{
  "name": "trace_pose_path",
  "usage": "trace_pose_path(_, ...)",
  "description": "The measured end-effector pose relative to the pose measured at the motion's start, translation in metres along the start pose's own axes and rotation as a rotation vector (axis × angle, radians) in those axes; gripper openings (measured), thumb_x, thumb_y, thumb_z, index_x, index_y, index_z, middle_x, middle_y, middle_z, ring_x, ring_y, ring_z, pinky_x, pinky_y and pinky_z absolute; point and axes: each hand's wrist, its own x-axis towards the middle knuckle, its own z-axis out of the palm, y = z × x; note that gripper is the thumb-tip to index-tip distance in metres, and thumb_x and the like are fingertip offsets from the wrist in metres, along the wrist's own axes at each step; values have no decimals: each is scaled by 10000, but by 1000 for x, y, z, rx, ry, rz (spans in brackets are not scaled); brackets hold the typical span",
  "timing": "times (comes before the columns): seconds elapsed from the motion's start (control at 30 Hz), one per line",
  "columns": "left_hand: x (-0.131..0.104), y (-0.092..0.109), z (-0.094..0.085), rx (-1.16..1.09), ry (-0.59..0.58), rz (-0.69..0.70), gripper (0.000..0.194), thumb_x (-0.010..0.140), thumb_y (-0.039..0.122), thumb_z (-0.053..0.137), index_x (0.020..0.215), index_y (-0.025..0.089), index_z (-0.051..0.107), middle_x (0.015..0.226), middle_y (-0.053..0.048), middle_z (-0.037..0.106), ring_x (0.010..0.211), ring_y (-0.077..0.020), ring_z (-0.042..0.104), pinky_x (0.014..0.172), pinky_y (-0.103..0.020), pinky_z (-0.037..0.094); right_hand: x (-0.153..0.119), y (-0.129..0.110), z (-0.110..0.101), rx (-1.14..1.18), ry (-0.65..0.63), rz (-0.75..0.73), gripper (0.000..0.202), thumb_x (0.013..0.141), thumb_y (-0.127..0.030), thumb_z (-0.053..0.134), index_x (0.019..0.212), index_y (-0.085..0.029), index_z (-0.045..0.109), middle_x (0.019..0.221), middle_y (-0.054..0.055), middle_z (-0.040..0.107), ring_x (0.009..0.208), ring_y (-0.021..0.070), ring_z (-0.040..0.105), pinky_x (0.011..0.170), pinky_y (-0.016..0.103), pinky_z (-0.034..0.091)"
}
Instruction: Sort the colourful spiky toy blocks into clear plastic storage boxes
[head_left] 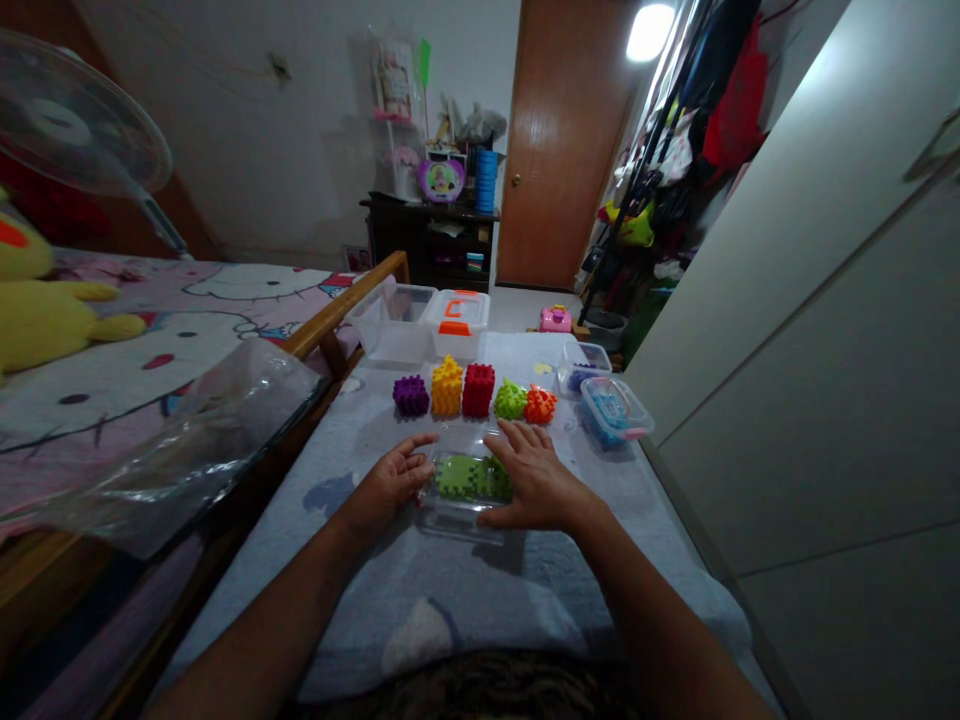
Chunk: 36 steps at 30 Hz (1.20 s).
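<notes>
A clear plastic container (450,520) lies in front of me on the cloth-covered surface, with flat green puzzle-like pieces (466,478) showing through it. My left hand (390,482) is at its left edge, fingers curled around the side and the index finger stretched out. Over its right end my right hand (536,482) rests with fingers and thumb spread, hiding part of the green pieces. Just beyond stands a row of interlocking block stacks: purple (411,396), yellow (447,387), red (478,390), lime green (511,400) and orange (540,405).
Behind the blocks are an open clear bin (394,320) and a box with orange latches (460,322). To the right sit a tub of blue pieces (615,412) and a smaller tub (585,368). A wooden rail (330,318) borders the left; a pale cabinet (817,350) the right.
</notes>
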Motion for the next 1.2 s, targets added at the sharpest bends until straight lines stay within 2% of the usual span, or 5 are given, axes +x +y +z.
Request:
trace_pose_path(0.23, 0, -2, -2, -16, -19, -16, 598, 746, 352, 788, 1265, 210, 528, 694, 56, 540, 513, -84, 521, 449, -187, 439, -14, 16, -5, 253, 220, -9, 778, 753, -597, 706, 1384, -208, 470, 1539, 176, 350, 1441, 345, 281, 1160, 563, 245)
trace_pose_path(0.4, -1, 1, -2, -34, 13, -39, 583, 734, 331, 797, 1248, 210, 549, 743, 34, 582, 582, -111, 574, 503, -209, 457, -38, 43, 2, 644, 464, 332, 402, 840, -450, 598, 1144, -193, 543, 1096, 106, 620, 938, 227, 628, 799, 409, 554)
trace_pose_path(0.57, -7, 13, -3, 12, 98, -109, 485, 713, 336, 805, 1127, 191, 598, 772, 17, 621, 681, -142, 620, 607, -245, 491, -53, 45, 25, 1176, 332, 592, 390, 741, -528, 668, 903, -195, 546, 756, -15, 566, 614, 135, 579, 453, 238, 470)
trace_pose_path(0.83, -8, 21, -2, 41, 152, -212, 461, 606, 321, 863, 968, 172, 620, 788, -9, 678, 649, -137, 622, 604, -250, 490, -43, 27, 39, 1556, 314, 613, 407, 611, -469, 797, 713, -174, 535, 544, -70, 529, 443, 62, 497, 404, 179, 467)
trace_pose_path(1.2, 3, 75, 42, 3, 125, -134, 350, 636, 219, 826, 928, 163, 641, 758, 7, 653, 576, -94, 587, 526, -204, 499, -47, 50, -7, 1776, 326, 516, 322, 609, -313, 842, 677, -180, 557, 506, -61, 559, 404, 66, 507, 393, 176, 482)
